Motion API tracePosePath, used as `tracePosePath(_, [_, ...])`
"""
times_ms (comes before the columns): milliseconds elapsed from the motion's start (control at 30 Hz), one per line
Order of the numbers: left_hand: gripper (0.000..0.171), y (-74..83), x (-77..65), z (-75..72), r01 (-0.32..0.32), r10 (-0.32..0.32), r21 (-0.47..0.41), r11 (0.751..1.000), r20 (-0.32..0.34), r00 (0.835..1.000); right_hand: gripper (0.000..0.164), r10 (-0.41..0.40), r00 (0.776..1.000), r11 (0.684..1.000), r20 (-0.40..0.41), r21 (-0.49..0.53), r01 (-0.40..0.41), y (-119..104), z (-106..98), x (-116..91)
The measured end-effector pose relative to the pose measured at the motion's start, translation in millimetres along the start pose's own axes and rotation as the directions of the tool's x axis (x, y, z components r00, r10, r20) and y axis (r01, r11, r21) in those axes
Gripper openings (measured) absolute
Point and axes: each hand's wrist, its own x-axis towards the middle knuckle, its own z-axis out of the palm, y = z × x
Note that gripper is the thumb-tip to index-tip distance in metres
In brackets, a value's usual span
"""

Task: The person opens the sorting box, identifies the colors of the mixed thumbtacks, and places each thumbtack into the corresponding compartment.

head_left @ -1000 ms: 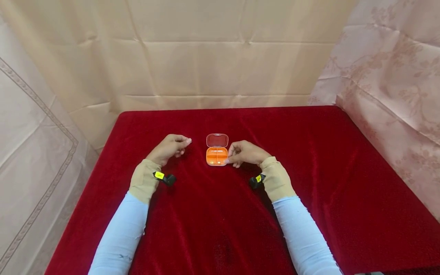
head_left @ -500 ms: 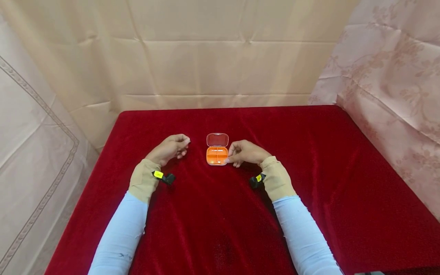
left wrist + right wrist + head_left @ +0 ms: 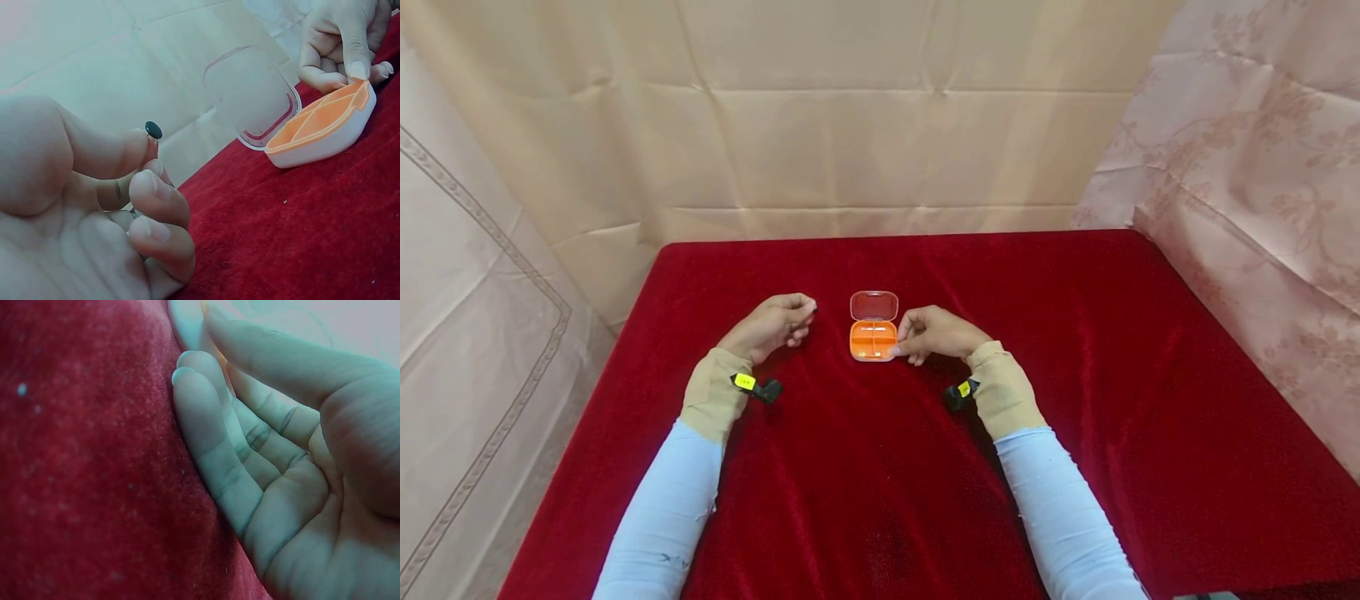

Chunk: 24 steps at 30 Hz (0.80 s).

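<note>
A pill box (image 3: 873, 342) with an orange divided inside and a white outer shell stands at the middle of the table, its clear lid (image 3: 874, 306) raised at the back. My right hand (image 3: 942, 333) holds the box's right side, with the thumb on the front right corner. To the left of the box, my left hand (image 3: 767, 325) pinches a small dark round disc (image 3: 153, 130) between thumb and forefinger, above the cloth. The disc's underside is hidden by the fingers. Two small bright spots show in the front compartments; I cannot tell what they are.
Red velvet cloth (image 3: 880, 467) covers the table. Behind it hangs a beige curtain (image 3: 880, 150), with a patterned pink one (image 3: 1262, 167) on the right and a pale one (image 3: 475, 275) on the left. Each wrist wears a small black camera (image 3: 767, 391).
The left hand has drawn very slightly back to the left and turned a little, so the dark disc shows at its fingertips. The right hand and the pill box stay in place.
</note>
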Motion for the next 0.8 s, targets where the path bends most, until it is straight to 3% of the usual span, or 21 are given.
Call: tracePosePath(800, [0.025,-3.0,2.0,1.6,0.008,-0.007,-0.052,0.999,0.017,1.000,0.029,0.002,1.000,1.000,0.002,0.005,-0.002,0.4,-0.4,0.9])
